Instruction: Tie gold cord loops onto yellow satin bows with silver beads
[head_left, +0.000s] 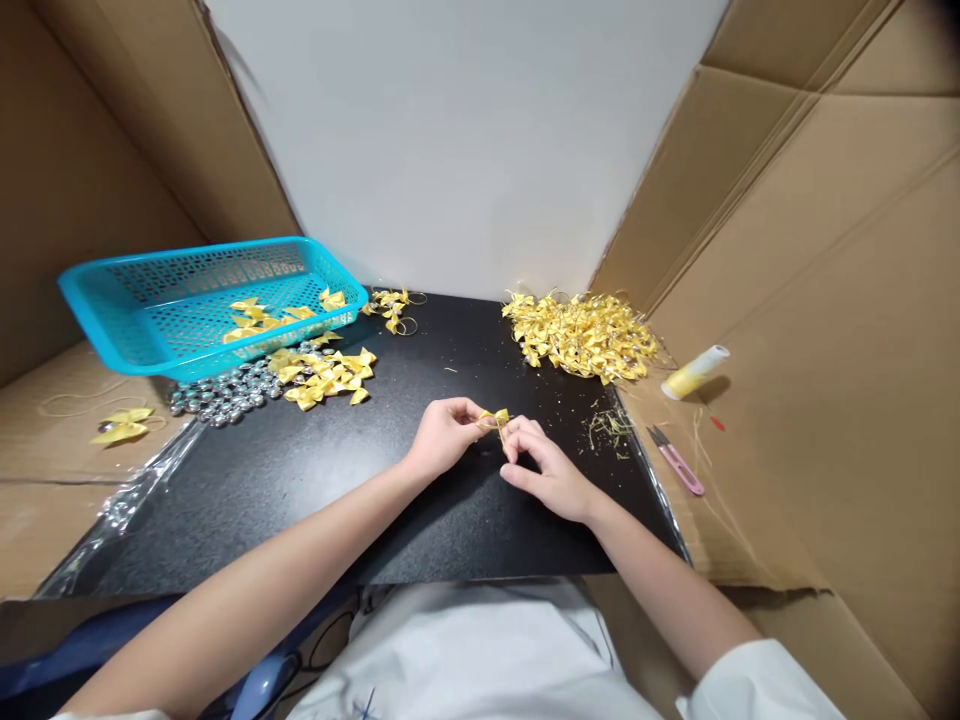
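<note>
Between thumb and forefinger, my left hand [447, 436] pinches a small yellow ribbon bow [495, 417] above the middle of the black work surface [300, 510]. Close against the bow's right side is my right hand [541, 462], its fingers curled towards a thin golden cord that hangs from the bow. The right thumb stands apart from those fingers, and I cannot tell whether the cord is gripped. To the left lie loose yellow bows [330, 378] and a heap of shiny silver beads [229, 395].
A turquoise basket [105, 335] holding some bows stands at the back left. A large pile of corded bows [581, 335] lies back right, near cord scraps [611, 428]. Pink thread snips [681, 465] and a thread spool [695, 373] rest on cardboard at right. Cardboard walls flank both sides.
</note>
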